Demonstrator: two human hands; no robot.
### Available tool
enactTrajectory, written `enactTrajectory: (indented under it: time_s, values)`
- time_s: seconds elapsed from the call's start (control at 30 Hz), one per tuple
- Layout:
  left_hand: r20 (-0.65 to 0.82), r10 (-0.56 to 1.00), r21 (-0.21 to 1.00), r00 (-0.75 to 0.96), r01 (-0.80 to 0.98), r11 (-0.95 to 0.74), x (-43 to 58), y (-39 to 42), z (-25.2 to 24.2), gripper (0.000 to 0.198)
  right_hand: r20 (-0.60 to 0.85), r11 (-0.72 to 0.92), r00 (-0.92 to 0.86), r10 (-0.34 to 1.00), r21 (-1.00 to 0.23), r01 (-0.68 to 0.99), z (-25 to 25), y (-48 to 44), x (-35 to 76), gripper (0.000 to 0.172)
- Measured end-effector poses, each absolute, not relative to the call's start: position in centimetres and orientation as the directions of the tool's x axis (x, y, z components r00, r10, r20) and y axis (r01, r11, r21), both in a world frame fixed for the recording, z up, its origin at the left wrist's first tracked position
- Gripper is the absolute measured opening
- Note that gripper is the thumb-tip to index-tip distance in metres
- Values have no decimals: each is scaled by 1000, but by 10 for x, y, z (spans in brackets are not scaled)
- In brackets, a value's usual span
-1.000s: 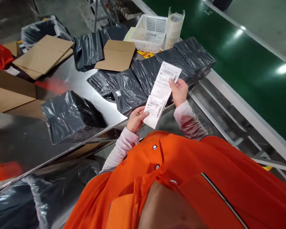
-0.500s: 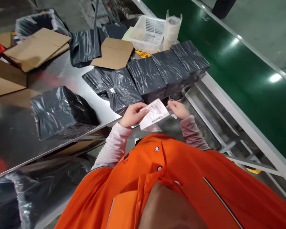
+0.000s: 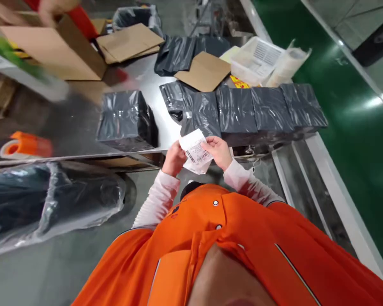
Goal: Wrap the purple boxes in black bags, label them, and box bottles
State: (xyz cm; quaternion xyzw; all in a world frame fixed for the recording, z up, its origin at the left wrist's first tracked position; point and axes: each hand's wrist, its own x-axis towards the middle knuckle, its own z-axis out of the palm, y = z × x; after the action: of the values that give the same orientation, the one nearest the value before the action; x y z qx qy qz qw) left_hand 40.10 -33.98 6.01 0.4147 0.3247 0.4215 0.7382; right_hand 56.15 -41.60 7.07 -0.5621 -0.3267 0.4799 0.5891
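Both hands hold a white printed shipping label point(image 3: 196, 148) with barcodes, in front of my body at the table's edge. My left hand point(image 3: 174, 158) is closed on its left side. My right hand point(image 3: 219, 151) pinches its right side between thumb and fingers. More white paper hangs beneath the label. Just beyond the hands, a black plastic-wrapped parcel point(image 3: 201, 114) stands at the left end of a row of similar parcels point(image 3: 271, 110). Another black-wrapped parcel point(image 3: 123, 117) sits apart on the left.
A green conveyor belt point(image 3: 344, 80) runs along the right. A white basket point(image 3: 253, 59) and tape rolls point(image 3: 284, 68) stand behind the row. Cardboard sheets point(image 3: 132, 40) lie at the back. A co-worker's hand point(image 3: 55, 8) is at an open carton point(image 3: 60, 49). An orange roll point(image 3: 28, 145) lies front left.
My view has swung left. My right hand has come across from beside the label and now grips its right side. The co-worker's hands and an orange roll have come into view.
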Motion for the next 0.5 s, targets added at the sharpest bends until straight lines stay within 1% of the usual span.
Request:
enactTrajectory:
  time_s: [0.07, 0.1, 0.17, 0.2, 0.23, 0.27, 0.3, 0.33, 0.4, 0.5]
  values:
    - [-184, 934, 907, 305, -313, 281, 385, -340, 50, 59, -85, -92, 223, 971, -996, 20, 72, -396, 552, 51]
    - [-189, 954, 920, 233, -297, 254, 378, -339, 48, 53, -16, -47, 190, 982, -986, 159, 75, -385, 549, 49]
    - [-166, 978, 948, 125, -254, 193, 362, -333, 47, 45, 122, 75, 97, 988, -916, 393, 86, -357, 545, 51]
    - [-143, 985, 959, 92, -232, 161, 354, -328, 47, 43, 147, 126, 8, 989, -875, 467, 92, -343, 542, 50]
    - [-120, 991, 966, 67, -221, 132, 346, -324, 47, 42, 132, 168, -107, 986, -840, 516, 98, -328, 538, 44]
    - [-104, 993, 968, 52, -225, 113, 339, -319, 47, 43, 91, 203, -224, 970, -810, 550, 104, -314, 532, 34]
    - [-99, 994, 965, 44, -239, 106, 332, -314, 45, 44, 48, 233, -317, 947, -781, 579, 108, -302, 525, 24]
    - [-104, 994, 961, 38, -253, 110, 326, -310, 43, 44, 22, 259, -371, 929, -753, 605, 111, -291, 517, 18]
    - [-139, 990, 955, 4, -263, 135, 316, -305, 36, 45, 25, 289, -385, 922, -707, 645, 114, -275, 501, 14]
    - [-172, 977, 969, -124, -200, 145, 304, -302, 22, 48, 4, 279, -389, 921, -704, 653, 109, -259, 480, 18]
